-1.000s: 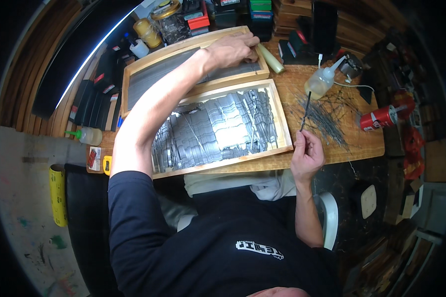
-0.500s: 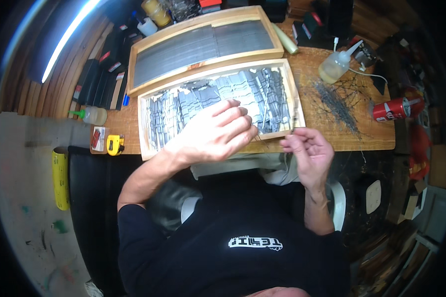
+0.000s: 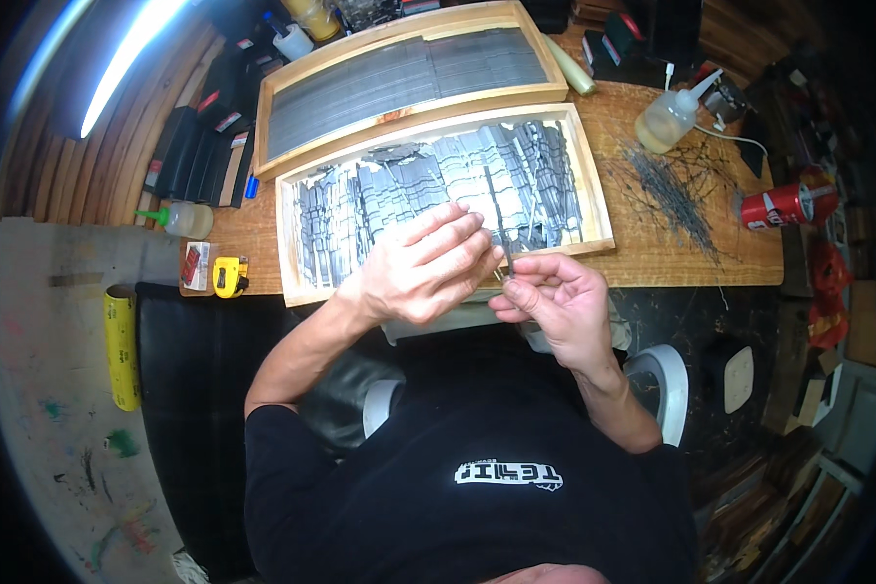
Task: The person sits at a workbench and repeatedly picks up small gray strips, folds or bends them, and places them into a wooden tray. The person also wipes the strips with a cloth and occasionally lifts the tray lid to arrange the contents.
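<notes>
A thin dark strip stands out from the pinched thumb and fingers of my right hand, reaching over the near wooden tray. My left hand is beside it, knuckles up and fingers curled together, nearly touching the right fingertips. A small shiny bit shows between the two hands; what my left fingertips hold is hidden. Below both hands lies the shallow wooden tray, filled with rows of thin grey and black strips, some lying askew.
Behind is a second wooden tray with neatly lined grey strips. On the right lie a heap of thin dark slivers, a squeeze bottle and a red can. At left are a yellow tape measure and a green-tipped bottle.
My right hand has moved left from the tray's right corner to beside my left hand, and the dark strip now shows upright over the tray. My left hand has barely shifted.
</notes>
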`<state>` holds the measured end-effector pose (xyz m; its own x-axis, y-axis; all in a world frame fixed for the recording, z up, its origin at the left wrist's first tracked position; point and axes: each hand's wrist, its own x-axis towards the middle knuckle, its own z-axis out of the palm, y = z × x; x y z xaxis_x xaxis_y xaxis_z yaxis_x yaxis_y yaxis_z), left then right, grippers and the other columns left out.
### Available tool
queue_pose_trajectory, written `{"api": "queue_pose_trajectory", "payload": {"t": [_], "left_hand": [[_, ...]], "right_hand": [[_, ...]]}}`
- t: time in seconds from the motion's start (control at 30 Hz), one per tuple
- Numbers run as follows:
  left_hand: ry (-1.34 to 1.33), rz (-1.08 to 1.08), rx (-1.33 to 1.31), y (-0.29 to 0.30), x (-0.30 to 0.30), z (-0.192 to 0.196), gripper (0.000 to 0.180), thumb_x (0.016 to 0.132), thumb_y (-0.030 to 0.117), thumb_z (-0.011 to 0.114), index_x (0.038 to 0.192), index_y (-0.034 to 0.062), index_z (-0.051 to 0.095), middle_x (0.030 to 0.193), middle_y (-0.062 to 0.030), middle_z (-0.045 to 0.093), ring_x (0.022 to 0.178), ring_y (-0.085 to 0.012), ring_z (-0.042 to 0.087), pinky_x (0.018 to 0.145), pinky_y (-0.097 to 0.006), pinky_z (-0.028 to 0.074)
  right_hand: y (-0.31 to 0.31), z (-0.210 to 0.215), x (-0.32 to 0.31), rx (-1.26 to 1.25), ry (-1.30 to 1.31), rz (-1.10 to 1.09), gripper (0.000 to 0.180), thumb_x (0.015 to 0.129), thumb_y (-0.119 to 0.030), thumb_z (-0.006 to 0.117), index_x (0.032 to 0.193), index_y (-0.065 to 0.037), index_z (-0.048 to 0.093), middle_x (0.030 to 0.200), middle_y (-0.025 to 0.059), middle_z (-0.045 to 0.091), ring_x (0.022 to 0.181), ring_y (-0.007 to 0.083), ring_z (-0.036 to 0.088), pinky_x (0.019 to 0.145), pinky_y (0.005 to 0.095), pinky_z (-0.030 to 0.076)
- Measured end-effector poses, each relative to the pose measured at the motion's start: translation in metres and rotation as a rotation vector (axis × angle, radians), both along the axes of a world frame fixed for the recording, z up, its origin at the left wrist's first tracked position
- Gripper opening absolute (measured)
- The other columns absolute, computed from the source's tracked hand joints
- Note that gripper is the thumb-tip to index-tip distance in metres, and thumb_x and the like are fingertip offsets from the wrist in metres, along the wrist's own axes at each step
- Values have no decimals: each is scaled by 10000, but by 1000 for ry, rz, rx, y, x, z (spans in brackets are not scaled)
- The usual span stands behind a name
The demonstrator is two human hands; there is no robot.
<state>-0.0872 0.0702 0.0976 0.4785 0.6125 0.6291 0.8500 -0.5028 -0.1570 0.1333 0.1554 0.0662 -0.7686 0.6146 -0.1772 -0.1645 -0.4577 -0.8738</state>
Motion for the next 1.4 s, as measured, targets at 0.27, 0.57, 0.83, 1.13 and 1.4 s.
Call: {"api": "queue_pose_trajectory", "payload": {"t": [0.27, 0.57, 0.83, 1.13, 1.4], "left_hand": [[-181, 423, 121, -11, 11, 4, 309, 806, 19, 788, 1112, -17, 766, 1153, -181, 735, 1016, -313, 746, 950, -421, 603], [-2172, 99, -611, -34, 41, -15, 325, 1055, 131, 672, 1312, -66, 646, 1152, -208, 754, 1001, -255, 776, 836, -323, 669], [-2157, 186, -639, -43, 52, -16, 310, 1068, 146, 656, 1292, -68, 657, 1125, -195, 765, 1019, -258, 778, 827, -301, 664], [-2161, 240, -534, -45, 50, -19, 302, 1068, 143, 647, 1288, -63, 645, 1115, -221, 769, 1010, -311, 785, 756, -321, 688], [-2182, 196, -449, -44, 60, -23, 220, 1015, 47, 702, 1210, -49, 663, 1069, -197, 770, 995, -300, 787, 772, -328, 690]], "right_hand": [[-1, -11, -4, 95, 49, -67, 221, 990, 43, 702, 1199, 99, 656, 971, 169, 757, 854, 215, 781, 764, 319, 679], [-13, -2, 9, 138, -73, 38, 186, 963, 43, 739, 1139, 86, 699, 940, 128, 764, 849, 174, 774, 753, 281, 659], [-12, 11, 15, 677, -265, 88, 143, 895, 7, 809, 1029, 43, 775, 863, 106, 741, 739, 160, 737, 654, 263, 593], [-9, 13, 21, 844, -266, 146, 177, 878, 8, 819, 1045, 36, 772, 863, 128, 732, 732, 209, 737, 625, 286, 571], [-24, 3, 13, 1156, -240, -22, 278, 834, 47, 834, 1100, 43, 753, 898, 141, 720, 744, 269, 728, 659, 346, 578]]}}
